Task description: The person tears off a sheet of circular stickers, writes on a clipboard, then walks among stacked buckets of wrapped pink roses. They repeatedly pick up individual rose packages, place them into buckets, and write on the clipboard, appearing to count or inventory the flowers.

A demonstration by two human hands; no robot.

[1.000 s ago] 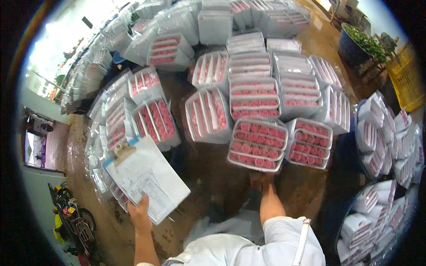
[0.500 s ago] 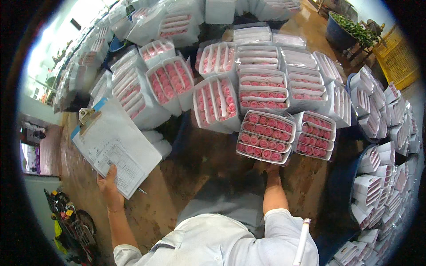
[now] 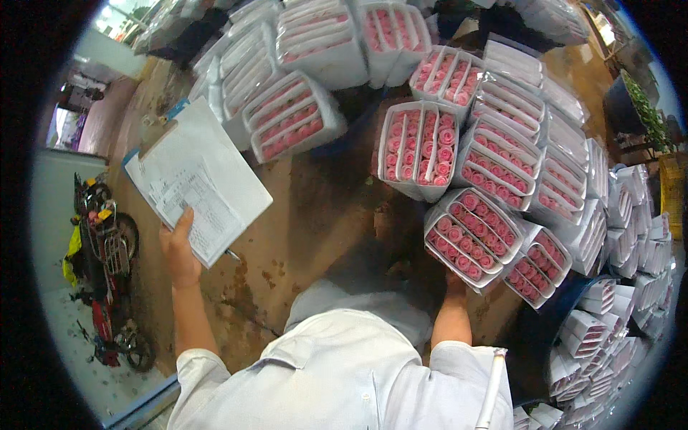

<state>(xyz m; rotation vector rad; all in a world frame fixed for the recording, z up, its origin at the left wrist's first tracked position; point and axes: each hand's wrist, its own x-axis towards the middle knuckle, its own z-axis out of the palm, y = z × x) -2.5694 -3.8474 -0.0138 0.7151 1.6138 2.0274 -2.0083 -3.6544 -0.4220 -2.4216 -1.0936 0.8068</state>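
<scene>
pink rose bundle (image 3: 473, 236) above right hand (image 3: 453, 281)

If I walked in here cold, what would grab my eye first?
Most likely the bundles of pink roses in white wrap, packed across the top and right. Next, the clipboard of paper forms that the left hand holds up at left. The right hand reaches under one bundle at centre right, and a red motorbike stands far left.

White short-sleeved collared shirt (image 3: 344, 380)
</scene>
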